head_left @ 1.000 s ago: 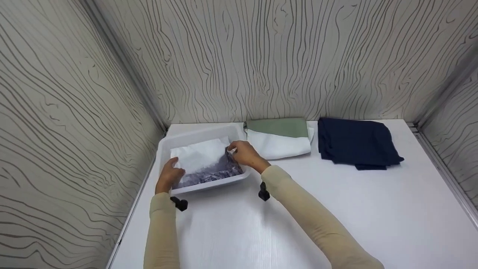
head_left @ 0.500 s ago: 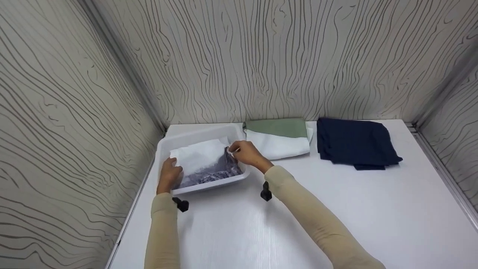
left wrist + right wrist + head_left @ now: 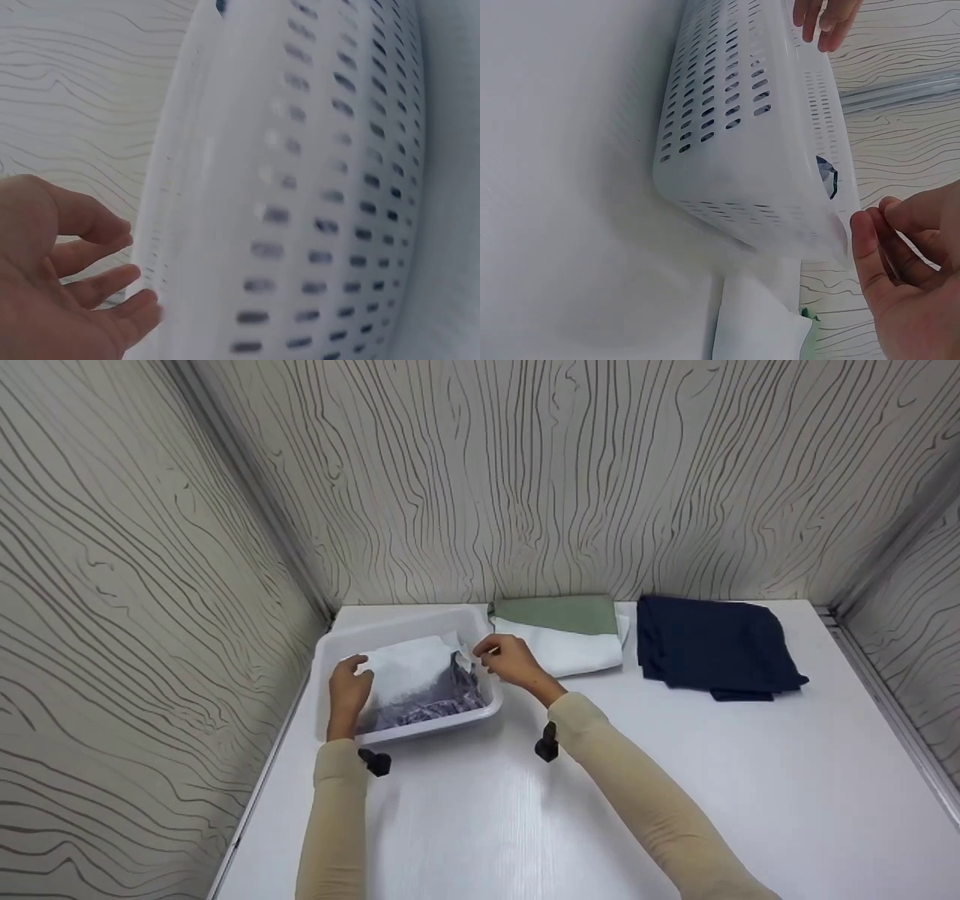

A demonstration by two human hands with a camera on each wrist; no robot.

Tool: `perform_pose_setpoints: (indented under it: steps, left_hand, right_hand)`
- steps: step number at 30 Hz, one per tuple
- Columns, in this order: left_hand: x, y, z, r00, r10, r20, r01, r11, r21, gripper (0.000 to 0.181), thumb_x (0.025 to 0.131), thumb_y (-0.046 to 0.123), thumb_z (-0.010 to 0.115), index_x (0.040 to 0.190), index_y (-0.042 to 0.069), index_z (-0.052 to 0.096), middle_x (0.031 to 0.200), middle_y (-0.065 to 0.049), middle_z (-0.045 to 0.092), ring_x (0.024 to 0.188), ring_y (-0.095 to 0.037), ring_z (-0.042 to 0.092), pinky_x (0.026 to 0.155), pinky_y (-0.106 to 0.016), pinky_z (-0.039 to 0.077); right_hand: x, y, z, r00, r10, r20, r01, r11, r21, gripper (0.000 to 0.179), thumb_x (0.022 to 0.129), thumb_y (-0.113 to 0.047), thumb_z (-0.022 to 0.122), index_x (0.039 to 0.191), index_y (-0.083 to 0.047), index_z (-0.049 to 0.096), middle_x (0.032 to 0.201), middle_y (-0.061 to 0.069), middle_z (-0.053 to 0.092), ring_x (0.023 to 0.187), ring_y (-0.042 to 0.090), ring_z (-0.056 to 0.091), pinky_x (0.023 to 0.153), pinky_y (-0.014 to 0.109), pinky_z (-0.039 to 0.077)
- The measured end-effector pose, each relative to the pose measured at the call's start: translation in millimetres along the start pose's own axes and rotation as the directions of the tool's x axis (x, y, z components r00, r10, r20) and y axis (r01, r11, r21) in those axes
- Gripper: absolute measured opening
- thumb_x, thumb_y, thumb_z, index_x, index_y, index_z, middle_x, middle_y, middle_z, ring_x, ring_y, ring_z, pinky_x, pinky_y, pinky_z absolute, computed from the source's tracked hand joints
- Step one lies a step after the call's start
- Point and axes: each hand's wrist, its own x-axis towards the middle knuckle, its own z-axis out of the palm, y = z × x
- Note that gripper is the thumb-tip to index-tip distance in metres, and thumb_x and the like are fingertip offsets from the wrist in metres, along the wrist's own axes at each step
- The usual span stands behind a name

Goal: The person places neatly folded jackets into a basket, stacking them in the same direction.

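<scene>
A folded white cloth with a dark grey print (image 3: 420, 682) lies inside a white plastic basket (image 3: 420, 731) with slotted sides. Over the basket's left side my left hand (image 3: 349, 694) hovers with loosely bent fingers and nothing in them; the left wrist view has the same hand (image 3: 75, 270) beside the slotted wall. My right hand (image 3: 514, 661) is raised at the right rim, fingers loosely bent. Between its fingertips the right wrist view shows no cloth, the hand (image 3: 915, 270) being just off the basket's corner. A crumpled cloth edge stands up near that hand.
Right of the basket lies a folded green and white cloth (image 3: 559, 634), close to its rim. Farther right is a folded navy cloth (image 3: 716, 645). Wood-patterned walls (image 3: 480, 480) enclose the white table (image 3: 480, 825) at the back and sides.
My right hand has let go of the cloth's right corner and moved up and right. My left hand has lifted off the cloth's left edge. The cloth stays in the basket.
</scene>
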Motion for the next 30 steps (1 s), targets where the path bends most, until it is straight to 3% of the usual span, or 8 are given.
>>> perform_pose_setpoints:
  steps: [4, 8, 11, 14, 23, 28, 30]
  left_hand:
    - [-4.4, 16.1, 11.4, 0.999, 0.029, -0.042, -0.031, 0.998, -0.052, 0.037, 0.101, 0.004, 0.054, 0.132, -0.007, 0.068, 0.133, -0.029, 0.067, 0.13, -0.043, 0.061, 0.109, -0.053, 0.05]
    - [-10.7, 30.7, 24.0, 0.996, 0.066, -0.063, -0.072, 0.994, -0.086, 0.027, 0.102, 0.007, 0.06, 0.123, -0.004, 0.073, 0.112, -0.022, 0.073, 0.109, -0.038, 0.069, 0.089, -0.042, 0.056]
    - [-15.4, 40.4, 31.9, 0.995, 0.091, -0.049, -0.097, 0.986, -0.134, 0.023, 0.102, 0.006, 0.061, 0.119, -0.003, 0.074, 0.102, -0.017, 0.072, 0.094, -0.032, 0.073, 0.075, -0.029, 0.055]
    - [-18.5, 49.2, 39.5, 0.992, 0.122, -0.025, -0.125, 0.976, -0.181, 0.021, 0.104, 0.007, 0.061, 0.117, -0.002, 0.074, 0.098, -0.015, 0.074, 0.086, -0.025, 0.075, 0.069, -0.022, 0.055]
    - [-27.0, 74.4, 67.3, 0.978, 0.204, 0.054, -0.183, 0.948, -0.26, 0.022, 0.108, 0.007, 0.057, 0.116, -0.004, 0.075, 0.094, -0.02, 0.076, 0.085, -0.037, 0.077, 0.071, -0.032, 0.063]
    - [-30.8, 88.0, 83.8, 0.975, 0.207, 0.086, -0.177, 0.946, -0.273, 0.024, 0.108, 0.006, 0.055, 0.117, -0.006, 0.074, 0.098, -0.026, 0.076, 0.091, -0.047, 0.075, 0.075, -0.042, 0.064]
    - [-32.4, 94.1, 90.2, 0.975, 0.202, 0.094, -0.168, 0.945, -0.28, 0.024, 0.108, 0.006, 0.055, 0.118, -0.007, 0.073, 0.097, -0.025, 0.076, 0.088, -0.044, 0.076, 0.076, -0.046, 0.064]
  right_hand:
    - [-1.7, 6.3, -10.0, 1.0, -0.008, -0.026, 0.009, 1.0, 0.009, 0.024, 0.105, -0.004, 0.057, 0.12, 0.004, 0.074, 0.116, 0.025, 0.073, 0.099, 0.027, 0.073, 0.083, 0.034, 0.063]
    - [-3.7, 12.5, -21.1, 0.998, -0.024, -0.053, 0.025, 0.999, 0.021, 0.024, 0.104, -0.002, 0.056, 0.119, 0.003, 0.074, 0.112, 0.023, 0.074, 0.097, 0.029, 0.074, 0.084, 0.04, 0.064]
    - [-6.1, 15.0, -30.1, 0.998, -0.02, -0.067, 0.023, 0.999, 0.035, 0.025, 0.105, -0.002, 0.055, 0.121, 0.003, 0.073, 0.11, 0.019, 0.074, 0.095, 0.027, 0.074, 0.084, 0.04, 0.064]
    - [-9.3, 16.1, -39.2, 0.997, -0.004, -0.074, 0.008, 0.999, 0.052, 0.025, 0.106, -0.003, 0.056, 0.123, 0.003, 0.073, 0.109, 0.017, 0.074, 0.091, 0.021, 0.072, 0.083, 0.037, 0.064]
    - [-21.2, 25.9, -63.6, 0.992, 0.039, -0.123, -0.029, 0.996, 0.082, 0.024, 0.106, -0.003, 0.057, 0.123, 0.003, 0.073, 0.108, 0.016, 0.073, 0.086, 0.015, 0.068, 0.079, 0.028, 0.061]
    - [-28.6, 32.6, -76.9, 0.987, 0.056, -0.149, -0.042, 0.995, 0.095, 0.025, 0.107, -0.004, 0.056, 0.125, 0.004, 0.072, 0.111, 0.019, 0.073, 0.087, 0.015, 0.068, 0.076, 0.024, 0.059]
    - [-32.0, 34.8, -82.7, 0.985, 0.063, -0.158, -0.049, 0.995, 0.091, 0.025, 0.108, -0.006, 0.056, 0.126, 0.004, 0.072, 0.112, 0.02, 0.073, 0.088, 0.017, 0.068, 0.076, 0.024, 0.06]
